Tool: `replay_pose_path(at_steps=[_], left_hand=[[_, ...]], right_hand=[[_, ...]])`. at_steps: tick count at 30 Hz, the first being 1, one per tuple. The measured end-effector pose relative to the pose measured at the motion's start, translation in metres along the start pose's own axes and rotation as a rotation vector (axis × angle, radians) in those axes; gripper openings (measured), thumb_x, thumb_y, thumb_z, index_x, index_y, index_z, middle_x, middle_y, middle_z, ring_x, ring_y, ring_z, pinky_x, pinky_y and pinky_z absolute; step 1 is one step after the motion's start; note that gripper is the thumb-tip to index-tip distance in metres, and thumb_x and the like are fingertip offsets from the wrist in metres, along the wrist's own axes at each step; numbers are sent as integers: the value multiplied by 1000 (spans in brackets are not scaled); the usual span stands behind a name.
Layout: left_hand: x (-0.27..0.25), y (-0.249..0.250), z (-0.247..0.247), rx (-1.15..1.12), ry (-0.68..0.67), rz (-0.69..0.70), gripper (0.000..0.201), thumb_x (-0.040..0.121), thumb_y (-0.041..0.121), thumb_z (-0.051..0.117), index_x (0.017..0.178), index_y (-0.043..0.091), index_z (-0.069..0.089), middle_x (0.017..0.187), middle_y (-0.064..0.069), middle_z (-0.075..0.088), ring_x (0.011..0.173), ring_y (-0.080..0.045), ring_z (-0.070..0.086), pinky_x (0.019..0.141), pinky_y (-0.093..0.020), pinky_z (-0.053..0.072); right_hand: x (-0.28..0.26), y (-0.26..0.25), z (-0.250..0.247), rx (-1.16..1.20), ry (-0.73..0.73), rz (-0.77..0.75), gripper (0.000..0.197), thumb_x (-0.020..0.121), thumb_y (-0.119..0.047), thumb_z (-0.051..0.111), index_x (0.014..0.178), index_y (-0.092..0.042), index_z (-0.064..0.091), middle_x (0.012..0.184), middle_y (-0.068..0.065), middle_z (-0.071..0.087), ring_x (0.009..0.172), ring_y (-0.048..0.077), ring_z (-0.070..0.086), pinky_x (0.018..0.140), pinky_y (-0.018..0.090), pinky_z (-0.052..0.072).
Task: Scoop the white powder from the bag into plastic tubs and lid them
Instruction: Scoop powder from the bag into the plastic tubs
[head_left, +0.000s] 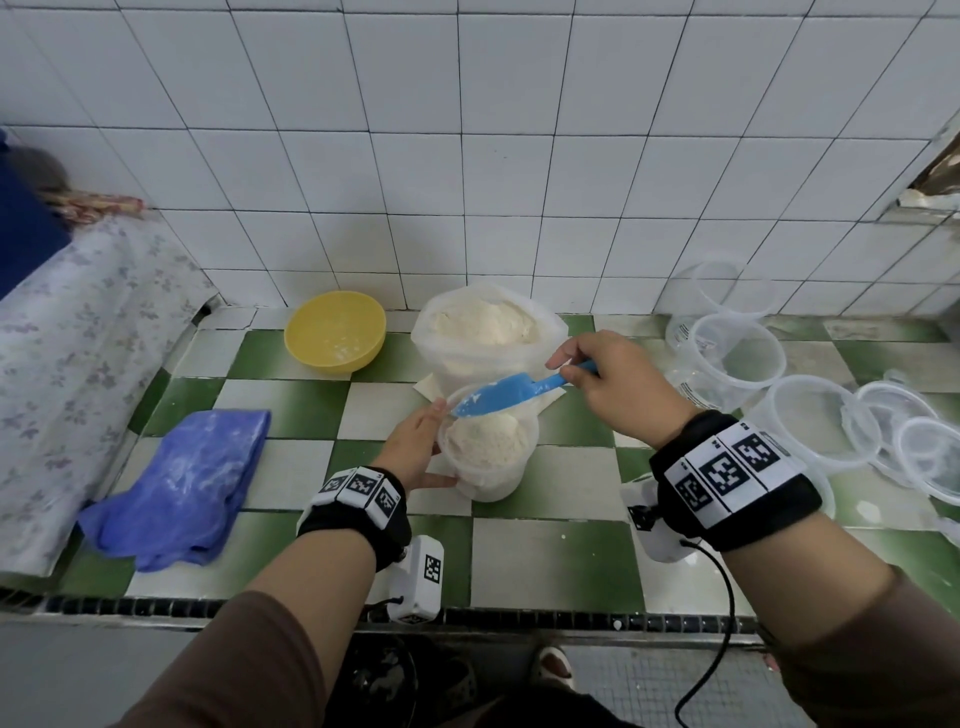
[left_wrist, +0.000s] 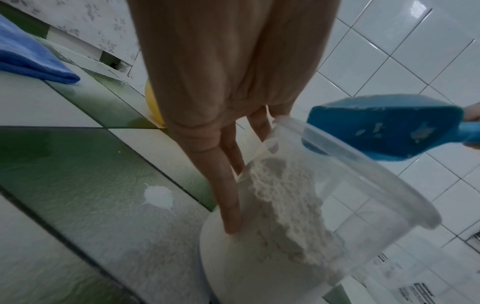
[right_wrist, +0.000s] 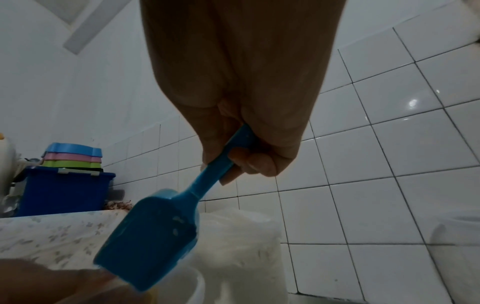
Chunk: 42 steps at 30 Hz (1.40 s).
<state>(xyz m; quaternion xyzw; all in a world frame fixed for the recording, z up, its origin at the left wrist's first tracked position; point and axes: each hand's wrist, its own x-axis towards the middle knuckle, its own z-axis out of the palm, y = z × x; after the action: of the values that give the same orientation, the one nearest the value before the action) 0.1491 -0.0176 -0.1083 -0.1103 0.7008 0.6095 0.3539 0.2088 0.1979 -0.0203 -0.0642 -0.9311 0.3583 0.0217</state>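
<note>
At the centre of the head view, a clear plastic tub (head_left: 488, 457) stands on the green-and-white checked counter (head_left: 291, 400), heaped with white powder (head_left: 480, 434). The left hand (head_left: 415, 447) lies against the tub's left side with straight fingers, the thumb low along its base; in the left wrist view the fingers (left_wrist: 228, 195) press flat on the tub wall. The right hand (head_left: 608, 384) is closed around the handle of a blue scoop (head_left: 498, 397), pinching it between thumb and curled fingers. The scoop's bowl sits over the tub's rim, dusted with powder and tilted down to the left. Just behind the tub, toward the upper centre, the open bag (head_left: 488, 332) of powder stands upright against the tiled wall. Left of the bag is a yellow bowl (head_left: 335, 332); at lower left lies a blue cloth (head_left: 182, 478) streaked with powder. At the right edge, several empty clear tubs (head_left: 737, 353) and lids (head_left: 904, 410) are gathered on the counter.
</note>
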Motion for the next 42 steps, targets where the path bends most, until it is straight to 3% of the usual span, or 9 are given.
replay_pose_path(at_steps=[3, 10, 18, 22, 26, 35, 42], left_hand=[[0, 0, 1, 2, -2, -4, 39, 99, 48, 39, 127, 24, 51, 125, -6, 57, 112, -27, 56, 76, -48, 59], [-2, 1, 1, -2, 3, -5, 34, 99, 46, 39, 122, 25, 52, 124, -5, 56, 113, -26, 55, 75, -47, 59], [0, -1, 0, 5, -3, 3, 44, 98, 49, 39, 131, 23, 51, 127, -6, 56, 114, -27, 55, 76, -47, 59], [1, 0, 1, 10, 2, -1, 37, 99, 47, 38, 124, 24, 51, 127, -6, 56, 115, -27, 54, 75, -47, 59], [1, -1, 0, 10, -3, 0, 38, 99, 48, 38, 126, 24, 51, 128, -6, 55, 115, -27, 54, 74, -47, 59], [1, 0, 0, 6, -10, -1, 40, 98, 47, 40, 129, 24, 52, 130, -7, 56, 116, -29, 55, 73, -48, 59], [1, 0, 0, 9, -12, -5, 39, 98, 47, 40, 128, 23, 51, 128, -7, 56, 116, -28, 55, 74, -45, 59]], right_hand=[[1, -6, 6, -72, -48, -30, 19, 90, 0, 50, 98, -8, 65, 90, 4, 48, 75, 6, 42, 68, 0, 32], [-4, -11, 22, -217, -160, -87, 17, 90, -1, 48, 100, -10, 59, 92, 0, 41, 92, 21, 49, 79, 26, 39], [-2, -13, 13, -217, -176, -58, 19, 89, -3, 49, 105, -11, 53, 94, 4, 44, 92, 25, 50, 83, 35, 42], [1, -15, 4, -106, -87, -6, 16, 89, -4, 50, 102, -14, 52, 90, 8, 53, 87, 23, 52, 72, 29, 37], [2, -21, -7, -42, -110, 45, 15, 91, -7, 51, 104, -14, 51, 85, 7, 56, 77, 19, 50, 62, 25, 35], [1, -22, 5, -139, -265, 51, 14, 90, -8, 50, 99, -18, 46, 91, 16, 58, 86, 32, 58, 77, 40, 47], [1, -18, 17, -200, -184, 14, 15, 91, -9, 47, 105, -15, 48, 96, 10, 48, 89, 28, 53, 81, 39, 45]])
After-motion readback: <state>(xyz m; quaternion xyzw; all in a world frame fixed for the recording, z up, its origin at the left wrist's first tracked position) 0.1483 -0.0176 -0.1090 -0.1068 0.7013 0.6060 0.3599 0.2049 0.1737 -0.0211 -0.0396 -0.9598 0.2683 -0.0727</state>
